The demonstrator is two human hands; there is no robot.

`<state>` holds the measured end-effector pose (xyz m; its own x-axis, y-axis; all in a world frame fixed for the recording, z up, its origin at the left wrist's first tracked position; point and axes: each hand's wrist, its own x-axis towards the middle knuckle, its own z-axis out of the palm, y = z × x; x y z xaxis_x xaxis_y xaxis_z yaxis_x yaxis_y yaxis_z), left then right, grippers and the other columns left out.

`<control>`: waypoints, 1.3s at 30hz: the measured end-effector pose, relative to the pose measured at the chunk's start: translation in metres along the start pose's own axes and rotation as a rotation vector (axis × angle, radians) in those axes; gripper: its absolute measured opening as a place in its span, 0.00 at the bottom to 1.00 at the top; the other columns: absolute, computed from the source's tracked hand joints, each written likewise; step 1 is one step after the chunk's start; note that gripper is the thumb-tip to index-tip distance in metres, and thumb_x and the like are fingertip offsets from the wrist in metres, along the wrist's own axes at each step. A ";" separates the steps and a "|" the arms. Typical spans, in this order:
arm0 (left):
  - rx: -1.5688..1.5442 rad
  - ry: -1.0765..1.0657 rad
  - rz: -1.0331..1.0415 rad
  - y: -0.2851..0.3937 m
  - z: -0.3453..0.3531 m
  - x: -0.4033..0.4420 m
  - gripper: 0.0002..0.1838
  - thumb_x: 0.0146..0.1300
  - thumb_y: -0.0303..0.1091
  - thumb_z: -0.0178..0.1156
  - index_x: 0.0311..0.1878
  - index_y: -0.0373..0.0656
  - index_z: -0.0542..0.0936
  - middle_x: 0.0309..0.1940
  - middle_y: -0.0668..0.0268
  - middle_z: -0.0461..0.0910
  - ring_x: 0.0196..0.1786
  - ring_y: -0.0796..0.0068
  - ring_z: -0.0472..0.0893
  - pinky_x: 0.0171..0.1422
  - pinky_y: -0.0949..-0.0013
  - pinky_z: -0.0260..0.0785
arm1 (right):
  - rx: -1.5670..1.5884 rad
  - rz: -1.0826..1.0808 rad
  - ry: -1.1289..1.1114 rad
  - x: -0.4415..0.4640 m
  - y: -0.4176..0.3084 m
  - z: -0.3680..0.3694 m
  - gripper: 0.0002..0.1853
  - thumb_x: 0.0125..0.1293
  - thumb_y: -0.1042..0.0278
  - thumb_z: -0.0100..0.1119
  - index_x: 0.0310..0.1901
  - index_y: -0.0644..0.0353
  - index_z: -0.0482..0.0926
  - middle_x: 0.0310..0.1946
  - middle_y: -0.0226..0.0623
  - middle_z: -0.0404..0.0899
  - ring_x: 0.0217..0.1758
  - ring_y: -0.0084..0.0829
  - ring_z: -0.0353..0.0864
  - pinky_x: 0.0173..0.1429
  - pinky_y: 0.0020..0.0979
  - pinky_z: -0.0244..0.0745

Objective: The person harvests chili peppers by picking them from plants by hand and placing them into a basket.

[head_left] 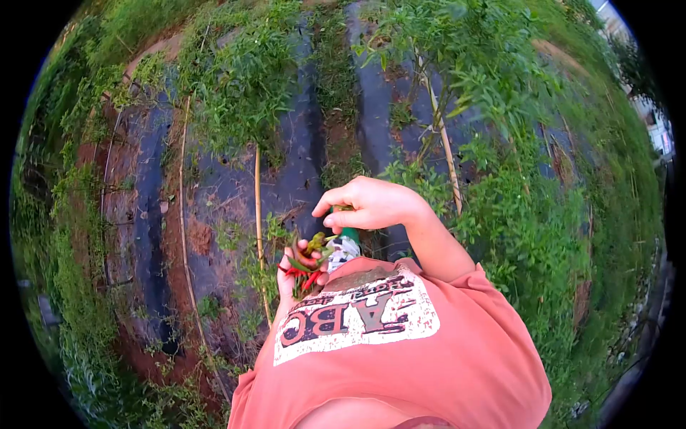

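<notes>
Peppers (311,279), red and green, sitting in cupped left hand (288,277) in head view; palm and fingers holding them near shirt (486,329) front. Right hand (366,203) hovering near them, fingers curling; cannot tell whether gripping anything. Stakes (259,207) standing among plants (250,89), dark plastic sheet (221,171) covering soil.

The small, red and green, slender peppers (311,277) lay in the left hand's fingers (287,262), before the salmon-pink cloth shirt (471,343), with the bare right hand (368,204) ahead of them and to the right. Beyond, a narrow, green-and-brown strip of grass and soil (337,121) ran forward between sheets of dark, flat plastic film (289,161). A thin, straight, tan wooden pole (258,200) stood under the bushy green plant (246,89) on the left, and another thin, tan wooden pole (444,139) leaned among leafy green plants (486,79) on the right.
</notes>
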<state>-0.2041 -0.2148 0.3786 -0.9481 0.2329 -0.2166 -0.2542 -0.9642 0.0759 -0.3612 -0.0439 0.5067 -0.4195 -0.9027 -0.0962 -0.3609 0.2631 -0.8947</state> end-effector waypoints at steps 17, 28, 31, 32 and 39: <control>-0.188 -0.073 0.259 0.089 0.053 0.168 0.21 0.64 0.55 0.44 0.47 0.51 0.74 0.38 0.61 0.70 0.36 0.62 0.67 0.28 0.66 0.65 | 0.893 0.682 0.407 0.195 0.275 -0.126 0.08 0.57 0.65 0.59 0.32 0.60 0.76 0.18 0.29 0.72 0.13 0.17 0.66 0.14 0.20 0.61; -0.109 0.106 0.294 0.119 0.063 0.245 0.19 0.63 0.54 0.47 0.43 0.51 0.75 0.37 0.63 0.72 0.35 0.64 0.68 0.27 0.65 0.65 | 1.209 0.864 1.338 0.072 0.500 -0.201 0.05 0.57 0.65 0.59 0.27 0.49 0.73 0.15 0.22 0.68 0.11 0.16 0.61 0.13 0.19 0.58; -0.177 0.123 0.373 0.136 0.090 0.280 0.19 0.61 0.55 0.50 0.43 0.51 0.74 0.36 0.62 0.73 0.34 0.64 0.67 0.27 0.67 0.64 | 1.179 0.952 1.189 0.108 0.505 -0.187 0.04 0.58 0.65 0.59 0.28 0.50 0.74 0.15 0.22 0.68 0.12 0.16 0.62 0.14 0.19 0.60; -0.161 0.111 0.425 0.144 0.099 0.296 0.19 0.61 0.55 0.50 0.43 0.51 0.74 0.36 0.62 0.73 0.34 0.64 0.67 0.27 0.67 0.64 | 1.069 0.999 1.101 0.132 0.530 -0.177 0.03 0.58 0.65 0.58 0.30 0.51 0.75 0.16 0.23 0.69 0.13 0.16 0.63 0.14 0.19 0.61; -0.042 0.139 0.335 0.170 0.170 0.395 0.18 0.60 0.53 0.51 0.43 0.50 0.75 0.34 0.59 0.73 0.29 0.64 0.70 0.20 0.68 0.65 | 1.267 0.748 0.615 0.277 0.420 -0.233 0.08 0.61 0.70 0.52 0.42 0.57 0.77 0.20 0.27 0.73 0.15 0.15 0.66 0.14 0.18 0.62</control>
<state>-0.6544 -0.2653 0.4714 -0.9417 -0.1134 -0.3167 0.0767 -0.9891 0.1261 -0.8231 -0.1040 0.2054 -0.5469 -0.3546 -0.7584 0.8347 -0.1601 -0.5270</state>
